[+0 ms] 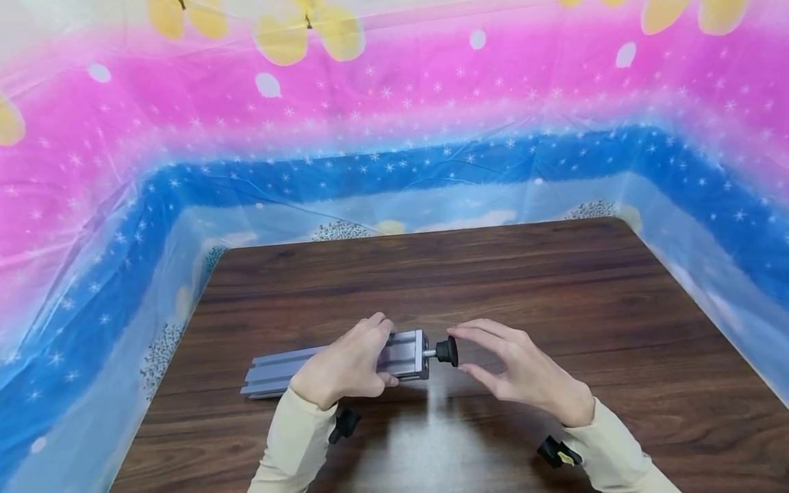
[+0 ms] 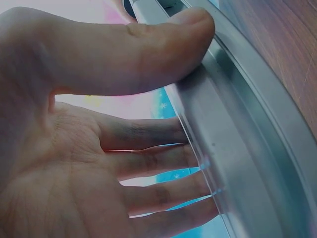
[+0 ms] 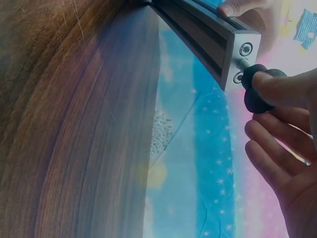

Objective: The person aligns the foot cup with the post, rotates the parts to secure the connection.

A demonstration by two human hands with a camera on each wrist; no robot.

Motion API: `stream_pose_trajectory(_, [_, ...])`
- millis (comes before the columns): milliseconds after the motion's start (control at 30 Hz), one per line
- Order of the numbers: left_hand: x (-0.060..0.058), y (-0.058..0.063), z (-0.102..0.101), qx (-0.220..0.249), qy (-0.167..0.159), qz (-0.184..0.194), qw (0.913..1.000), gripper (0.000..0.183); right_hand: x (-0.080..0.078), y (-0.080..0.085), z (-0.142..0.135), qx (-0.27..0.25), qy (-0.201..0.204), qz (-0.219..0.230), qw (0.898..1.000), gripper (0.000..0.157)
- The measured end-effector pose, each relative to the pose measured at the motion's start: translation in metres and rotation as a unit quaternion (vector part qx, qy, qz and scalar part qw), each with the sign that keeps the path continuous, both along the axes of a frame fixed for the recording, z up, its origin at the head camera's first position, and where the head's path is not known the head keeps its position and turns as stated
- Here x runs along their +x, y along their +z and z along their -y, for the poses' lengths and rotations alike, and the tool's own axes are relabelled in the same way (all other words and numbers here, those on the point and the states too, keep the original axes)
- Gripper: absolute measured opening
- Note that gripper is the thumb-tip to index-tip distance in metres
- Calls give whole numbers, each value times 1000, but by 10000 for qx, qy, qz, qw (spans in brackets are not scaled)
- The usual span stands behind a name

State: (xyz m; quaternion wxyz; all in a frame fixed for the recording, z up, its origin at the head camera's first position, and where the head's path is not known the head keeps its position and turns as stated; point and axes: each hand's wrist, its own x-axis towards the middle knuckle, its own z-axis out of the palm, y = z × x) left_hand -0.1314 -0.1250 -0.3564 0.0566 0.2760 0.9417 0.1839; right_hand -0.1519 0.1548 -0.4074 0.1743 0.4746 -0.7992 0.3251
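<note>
A grey slotted aluminium profile (image 1: 277, 370) lies lengthwise from left to right in the head view. My left hand (image 1: 345, 364) grips it near its right end, thumb on the near side and fingers over the far side; the left wrist view shows the thumb pressed along the slotted metal (image 2: 247, 129). Two screw heads show on the end plate (image 3: 233, 59). From that plate a metal screw (image 1: 429, 353) sticks out, carrying a black lobed knob (image 1: 446, 351). My right hand (image 1: 524, 366) pinches the knob's edge between thumb and index finger, its other fingers loosely bent.
Dark wood-grain table (image 1: 493, 274) lies beneath both hands. A pink and blue patterned cloth (image 1: 394, 137) hangs round its back and sides. Black wrist mounts (image 1: 557, 452) sit below both forearms.
</note>
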Motion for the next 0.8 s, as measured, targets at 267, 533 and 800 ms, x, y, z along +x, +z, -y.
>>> stream_pose_trajectory(267, [0, 0, 0, -32, 85, 29, 10000, 43, -4, -3, 6, 56, -353, 294, 9989, 14])
stream_pose_trajectory(533, [1, 0, 0, 29, 113, 51, 9999, 45, -7, -4, 11, 187, -737, 332, 9966, 27])
stream_pose_trajectory(800, [0, 2, 1, 66, 124, 53, 9999, 46, -3, 1, 4, 18, -282, 72, 9996, 52])
